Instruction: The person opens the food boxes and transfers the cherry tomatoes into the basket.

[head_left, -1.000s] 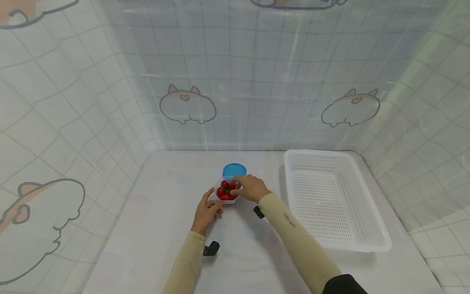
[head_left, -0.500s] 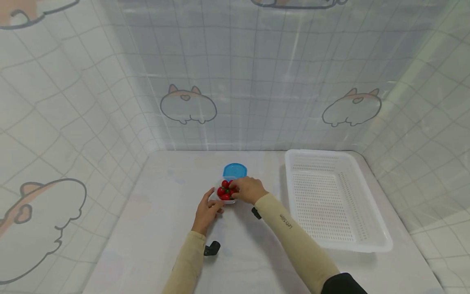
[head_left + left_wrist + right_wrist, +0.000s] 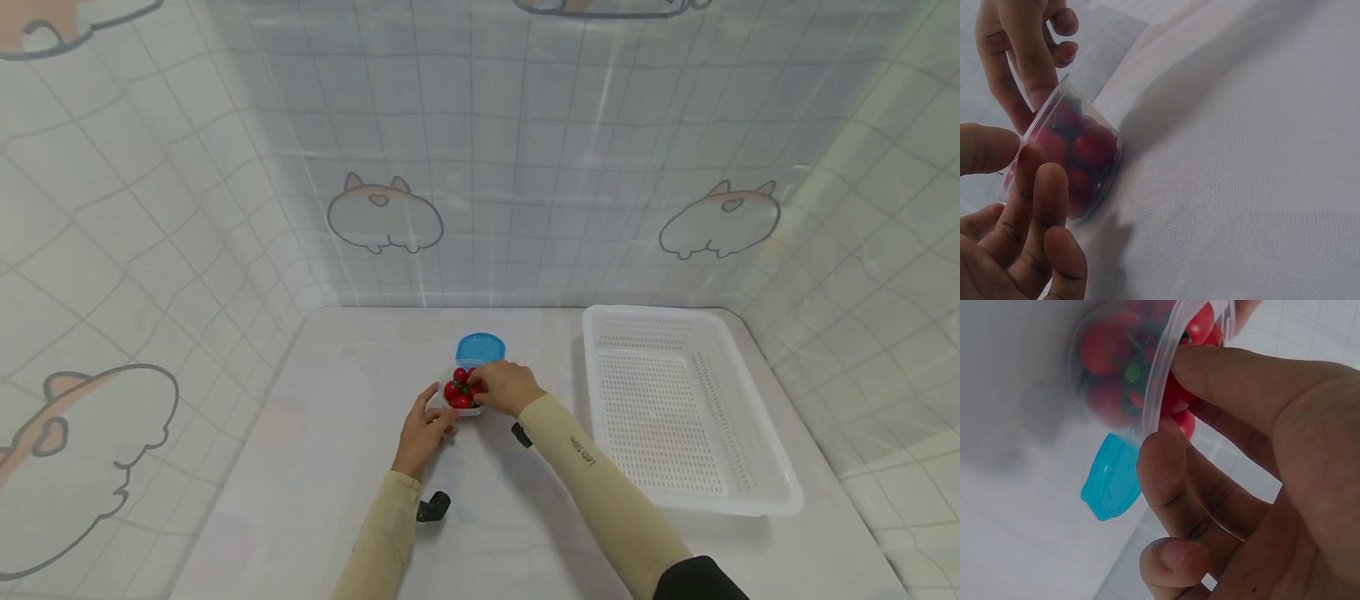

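A small clear plastic container (image 3: 471, 412) full of red cherry tomatoes (image 3: 460, 402) stands on the white tabletop. Green stems show among the fruit through its wall in the right wrist view. My left hand (image 3: 417, 435) holds the container from the near left, with thumb and fingers about its rim. From the right, my right hand (image 3: 508, 388) reaches over the rim. Its thumb and a finger pinch a tomato (image 3: 1176, 399) at the top; the fingers partly hide it. Behind the container lies a blue lid (image 3: 480, 347), also visible in the right wrist view.
A large white perforated basket (image 3: 663, 417) stands to the right, beyond my right forearm. A patterned curtain (image 3: 510, 167) closes off the back and both sides. Black wrist mounts (image 3: 432, 507) stick out under the sleeves.
My right hand has shifted slightly left and down over the container, and its fingers have settled among the tomatoes. The left hand, container and lid stay practically where they were.
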Demonstrator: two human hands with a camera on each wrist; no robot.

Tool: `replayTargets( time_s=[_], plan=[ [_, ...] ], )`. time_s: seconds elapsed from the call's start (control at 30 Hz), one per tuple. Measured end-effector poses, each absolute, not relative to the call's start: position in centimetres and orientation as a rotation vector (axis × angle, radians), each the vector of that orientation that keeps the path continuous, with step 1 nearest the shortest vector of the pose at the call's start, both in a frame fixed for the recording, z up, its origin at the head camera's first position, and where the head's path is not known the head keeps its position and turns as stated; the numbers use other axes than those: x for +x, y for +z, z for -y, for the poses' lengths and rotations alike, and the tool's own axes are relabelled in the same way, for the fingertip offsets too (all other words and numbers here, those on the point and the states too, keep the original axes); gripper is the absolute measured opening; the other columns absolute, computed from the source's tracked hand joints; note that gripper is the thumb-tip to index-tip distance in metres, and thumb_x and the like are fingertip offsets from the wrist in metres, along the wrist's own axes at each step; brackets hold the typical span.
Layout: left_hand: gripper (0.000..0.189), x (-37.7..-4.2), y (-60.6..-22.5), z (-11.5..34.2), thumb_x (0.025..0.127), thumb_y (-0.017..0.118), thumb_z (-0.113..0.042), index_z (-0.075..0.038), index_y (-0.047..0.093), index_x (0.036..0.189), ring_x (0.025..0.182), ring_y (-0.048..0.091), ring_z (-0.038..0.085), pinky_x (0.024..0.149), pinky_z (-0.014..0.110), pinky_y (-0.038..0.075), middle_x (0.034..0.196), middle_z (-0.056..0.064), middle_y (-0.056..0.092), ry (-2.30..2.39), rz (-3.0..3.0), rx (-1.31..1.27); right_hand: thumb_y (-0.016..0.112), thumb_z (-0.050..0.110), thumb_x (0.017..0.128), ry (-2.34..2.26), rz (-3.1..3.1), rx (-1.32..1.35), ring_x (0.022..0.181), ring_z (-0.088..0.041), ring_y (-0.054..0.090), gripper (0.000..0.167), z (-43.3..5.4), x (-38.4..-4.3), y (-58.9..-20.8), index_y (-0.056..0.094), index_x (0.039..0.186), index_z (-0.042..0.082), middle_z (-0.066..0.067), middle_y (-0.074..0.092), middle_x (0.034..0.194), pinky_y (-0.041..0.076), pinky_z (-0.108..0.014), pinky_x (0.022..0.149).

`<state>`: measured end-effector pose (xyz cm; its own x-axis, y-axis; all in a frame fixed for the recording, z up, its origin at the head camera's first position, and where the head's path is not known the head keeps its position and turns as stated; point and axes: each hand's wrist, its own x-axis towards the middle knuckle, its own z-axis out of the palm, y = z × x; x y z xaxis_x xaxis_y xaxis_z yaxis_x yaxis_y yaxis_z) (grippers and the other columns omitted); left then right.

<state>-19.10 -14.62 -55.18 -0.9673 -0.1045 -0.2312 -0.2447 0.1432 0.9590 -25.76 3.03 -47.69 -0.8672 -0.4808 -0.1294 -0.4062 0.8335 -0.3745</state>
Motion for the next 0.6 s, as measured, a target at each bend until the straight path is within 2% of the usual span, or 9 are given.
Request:
replayTargets(
  time_s=[0.27, 0.6],
  plan=[
    [0.067, -19.21, -55.04, 14.64, 0.097, 0.069, -0.022, -0.021, 0.038, 0.156, 0.083, 0.069, 0.025, 0.072, 0.031, 0.048, 0.103, 0.018, 0.072, 1.956, -2.287, -0.356, 0.074, 0.027, 0.095, -0.566, -2.783, -0.696, 0.082, -0.014, 0.062, 0.029, -3.35, -25.83, -47.36, 0.074, 0.123, 0.020, 0.002, 0.073, 0.100, 0.055, -0.037, 0.072],
    [0.067, -19.13, -55.06, 14.68, 0.097, 0.068, -0.023, -0.018, 0.037, 0.156, 0.082, 0.069, 0.023, 0.070, 0.030, 0.048, 0.103, 0.018, 0.072, 1.954, -2.294, -0.333, 0.072, 0.029, 0.096, -0.582, -2.775, -0.665, 0.095, -0.017, 0.066, 0.032, -3.62, -25.84, -46.89, 0.072, 0.126, 0.021, 0.001, 0.072, 0.109, 0.056, -0.039, 0.079]
  ],
)
